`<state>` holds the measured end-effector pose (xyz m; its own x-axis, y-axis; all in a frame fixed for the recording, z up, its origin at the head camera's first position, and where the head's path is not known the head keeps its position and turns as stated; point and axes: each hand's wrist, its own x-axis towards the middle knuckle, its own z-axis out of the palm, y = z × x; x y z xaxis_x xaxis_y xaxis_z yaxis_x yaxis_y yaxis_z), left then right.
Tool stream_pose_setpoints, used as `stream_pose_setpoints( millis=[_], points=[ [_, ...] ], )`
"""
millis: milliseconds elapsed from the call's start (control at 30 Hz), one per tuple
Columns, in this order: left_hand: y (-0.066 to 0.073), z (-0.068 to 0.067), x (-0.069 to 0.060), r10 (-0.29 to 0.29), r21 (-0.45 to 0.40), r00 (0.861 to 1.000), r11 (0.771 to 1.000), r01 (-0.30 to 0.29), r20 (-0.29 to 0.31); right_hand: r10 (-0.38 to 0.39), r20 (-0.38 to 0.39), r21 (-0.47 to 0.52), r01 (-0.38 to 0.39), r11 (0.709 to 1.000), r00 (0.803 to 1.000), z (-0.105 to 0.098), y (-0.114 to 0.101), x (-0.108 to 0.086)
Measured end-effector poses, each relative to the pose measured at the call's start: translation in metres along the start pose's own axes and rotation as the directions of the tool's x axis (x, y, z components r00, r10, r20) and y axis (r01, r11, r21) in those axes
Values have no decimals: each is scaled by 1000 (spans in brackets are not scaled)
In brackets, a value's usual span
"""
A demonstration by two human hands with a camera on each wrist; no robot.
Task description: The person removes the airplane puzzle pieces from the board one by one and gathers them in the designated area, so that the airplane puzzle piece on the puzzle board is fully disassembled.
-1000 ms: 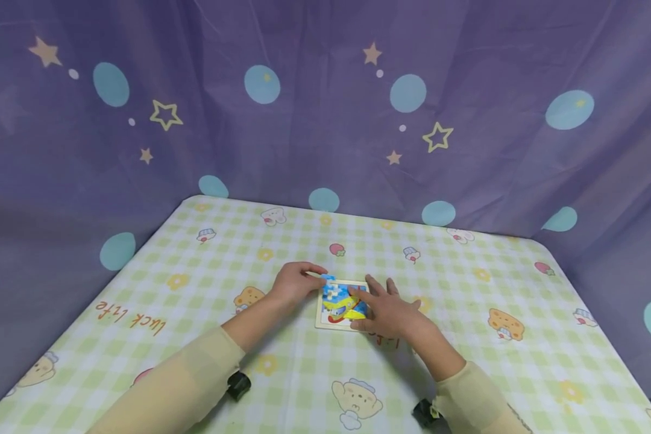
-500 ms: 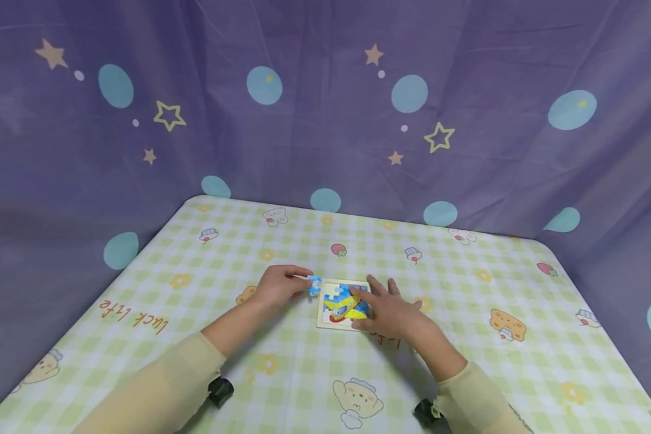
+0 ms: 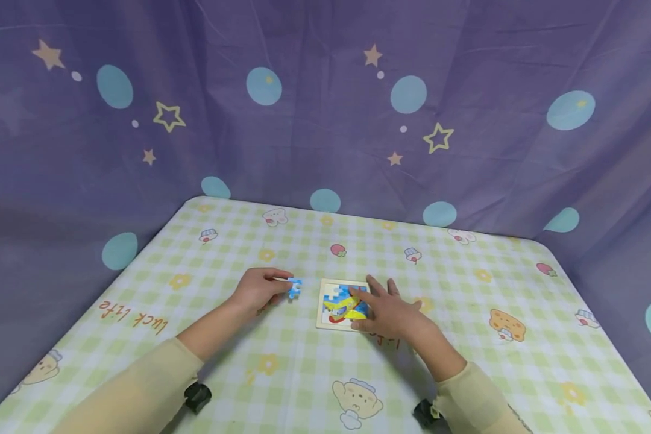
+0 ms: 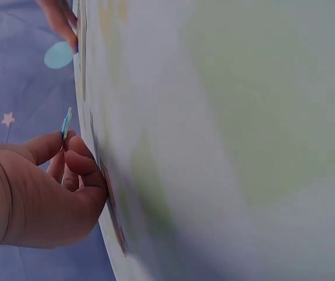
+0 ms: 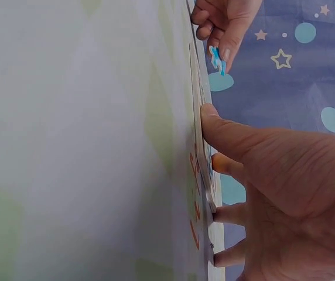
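Note:
In the head view my left hand (image 3: 257, 292) pinches a blue and white jigsaw piece (image 3: 295, 288) between thumb and fingertips. The piece is off the table, left of a small square jigsaw puzzle (image 3: 336, 297) in a pale wooden frame. Its picture is a yellow and red aeroplane on blue. A pale gap shows near its upper left corner. With fingers spread, my right hand (image 3: 389, 310) rests on the puzzle's right side and covers part of it. The left wrist view shows the pinched piece (image 4: 67, 123) edge-on. In the right wrist view the thumb (image 5: 211, 117) touches the puzzle frame.
A green and white checked cloth (image 3: 304, 374) with cartoon prints covers the table. Behind it hangs a purple curtain (image 3: 325, 144) with stars and blue dots. Black wrist devices (image 3: 198, 397) sit under both forearms.
My left hand has drawn the jigsaw piece away from the puzzle's upper left corner, out to the left. The right hand stays in place on the puzzle.

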<state>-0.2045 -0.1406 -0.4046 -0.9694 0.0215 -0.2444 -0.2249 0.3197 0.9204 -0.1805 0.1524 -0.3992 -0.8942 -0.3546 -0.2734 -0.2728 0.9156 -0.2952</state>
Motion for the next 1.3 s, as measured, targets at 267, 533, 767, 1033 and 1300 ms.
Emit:
stream_pose_setpoints(
  millis=[267,533,767,1033,1300],
  points=[
    [-7,-19,-3,-24,-104,997,994,31,67,1,8,10,-1,1000,1000,0,-1,0],
    [-8,-30,-3,-4,-59,999,998,6,35,6,8,-3,-6,1000,1000,0,1,1],
    [-10,-40,-1,-13,39,1000,999,13,6,2,6,-2,-2,1000,1000,0,2,2],
    [-16,-50,-2,10,5,1000,1000,-10,-6,-2,-1,-6,2,1000,1000,1,3,2],
    [-17,-57,-5,3,51,1000,999,-2,-15,12,5,-13,-12,1000,1000,3,2,4]
  ],
)
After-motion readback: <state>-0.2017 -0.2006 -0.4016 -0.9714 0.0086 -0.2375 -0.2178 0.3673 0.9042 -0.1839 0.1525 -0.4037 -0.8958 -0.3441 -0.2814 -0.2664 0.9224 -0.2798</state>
